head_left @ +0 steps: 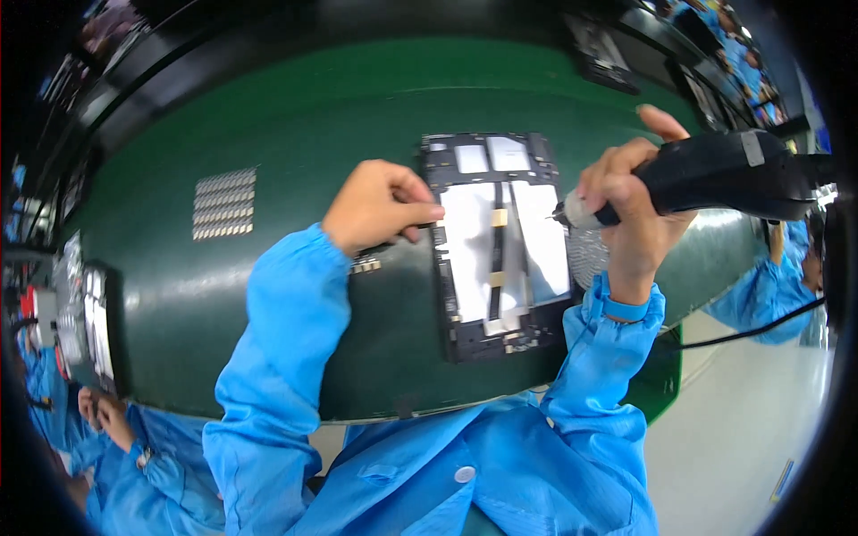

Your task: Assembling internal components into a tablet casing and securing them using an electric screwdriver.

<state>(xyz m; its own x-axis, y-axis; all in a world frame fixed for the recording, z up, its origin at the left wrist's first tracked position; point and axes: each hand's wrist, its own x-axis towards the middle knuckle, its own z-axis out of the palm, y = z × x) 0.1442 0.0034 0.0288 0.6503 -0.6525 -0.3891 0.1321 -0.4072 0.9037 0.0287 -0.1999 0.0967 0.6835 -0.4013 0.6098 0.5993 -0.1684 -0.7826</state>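
Observation:
An opened tablet [469,250] lies on the green table in front of me, showing silver panels, a dark ribbon cable and a black frame. My right hand [636,210] is wrapped round a black electric screwdriver [724,174]. The screwdriver's tip points left, over the tablet's right edge; whether it touches is unclear. At the tablet's left edge, my left hand [380,207] is closed, thumb and fingertips pinched together. Whatever sits between those fingers, if anything, is too small to name. A few small pale-and-dark parts [366,265] lie by my left wrist.
Small parts in rows [223,204] lie to the left. Beside the tablet's right edge is a patch of small shiny pieces [590,255]. Another dark device [601,54] rests at the back right. Co-workers' blue sleeves [174,473] show on both sides. A black cable [742,338] runs at right.

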